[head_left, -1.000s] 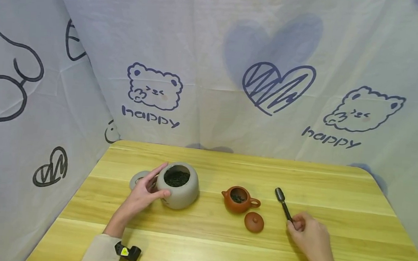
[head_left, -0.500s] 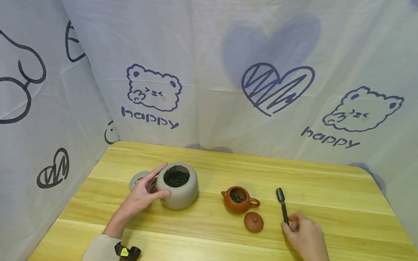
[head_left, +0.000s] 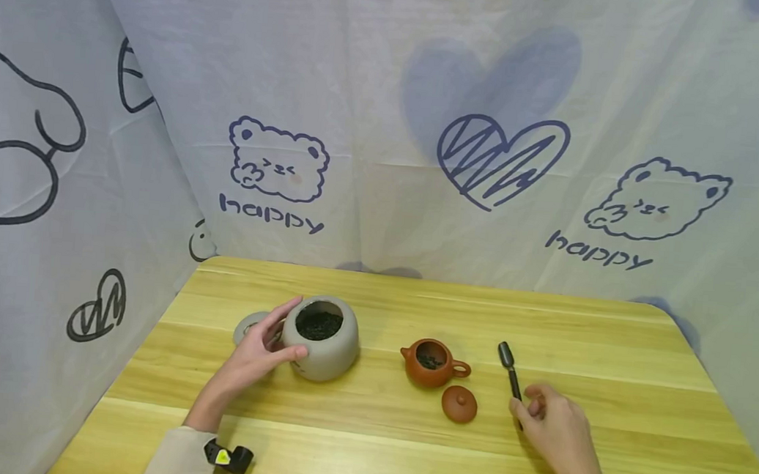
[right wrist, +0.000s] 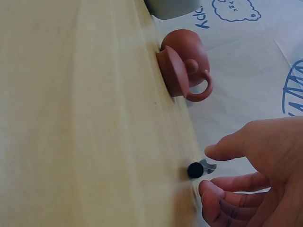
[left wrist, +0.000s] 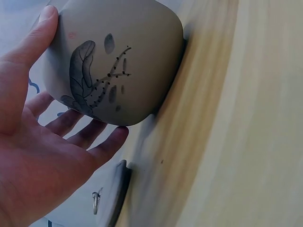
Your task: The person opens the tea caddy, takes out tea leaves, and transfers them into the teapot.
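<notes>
My left hand [head_left: 257, 355] holds the side of a round grey tea jar [head_left: 328, 358], thumb at the near rim, fingers around its left. Dark tea leaves [head_left: 319, 324] fill the jar; a painted leaf pattern shows on its wall in the left wrist view. A small black tea scoop [head_left: 506, 354] lies on the table at the right. My right hand [head_left: 556, 426] hovers over its handle end. In the right wrist view the thumb [right wrist: 227, 146] and fingers stand apart, with the scoop's end [right wrist: 195, 170] beyond the gap, not pinched.
A brown clay teapot [head_left: 419, 376] with some leaves inside stands mid-table, spout left, handle right. Its lid [head_left: 459, 406] lies just in front. The jar's grey lid [head_left: 246, 322] rests behind my left hand. A printed cloth [head_left: 381, 215] hangs behind the wooden table [head_left: 364, 460].
My right hand has shifted slightly left, set the tea scoop down and let go of its handle. The left hand has stayed on the tea jar.
</notes>
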A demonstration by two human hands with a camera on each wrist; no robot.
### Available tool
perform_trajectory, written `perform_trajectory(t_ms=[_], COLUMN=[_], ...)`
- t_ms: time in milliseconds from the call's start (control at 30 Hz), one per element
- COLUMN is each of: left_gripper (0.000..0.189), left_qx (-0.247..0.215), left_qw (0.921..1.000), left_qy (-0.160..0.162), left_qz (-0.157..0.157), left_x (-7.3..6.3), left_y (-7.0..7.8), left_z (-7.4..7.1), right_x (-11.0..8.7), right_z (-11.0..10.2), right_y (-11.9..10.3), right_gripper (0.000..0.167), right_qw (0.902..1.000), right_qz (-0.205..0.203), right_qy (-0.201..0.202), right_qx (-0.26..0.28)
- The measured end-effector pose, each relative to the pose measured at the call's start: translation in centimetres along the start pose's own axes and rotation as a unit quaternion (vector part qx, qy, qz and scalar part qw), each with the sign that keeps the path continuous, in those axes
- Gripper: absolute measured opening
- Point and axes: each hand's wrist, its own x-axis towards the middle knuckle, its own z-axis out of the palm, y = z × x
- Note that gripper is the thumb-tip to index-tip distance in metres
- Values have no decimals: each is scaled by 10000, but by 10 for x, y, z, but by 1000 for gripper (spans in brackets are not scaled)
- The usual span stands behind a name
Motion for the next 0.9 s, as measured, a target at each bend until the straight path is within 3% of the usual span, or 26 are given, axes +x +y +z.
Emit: perform_trajectory(t_ms=[267,400,600,900], left_gripper=[80,80,75,59], left_qx=[176,584,1308,1530], left_qw=[9997,9976,9855,9701], left_qy=[124,334,694,927], left_qz=[72,185,823,1638], left_x=[-1,-1,2,10], left_y=[12,25,47,63], left_z=[3,9,23,46], right_x=[5,9,15,16], right_z=[-8,-12,-12,-6], right_y=[-6,-14,-23,-29], right_gripper=[28,25,20,17], right_qw=[9968,9947,9883,9744], right_qz=[-547,-694,-1004,-1467], right_qy=[414,409,517,729], right_qx=[415,641,1026,1539])
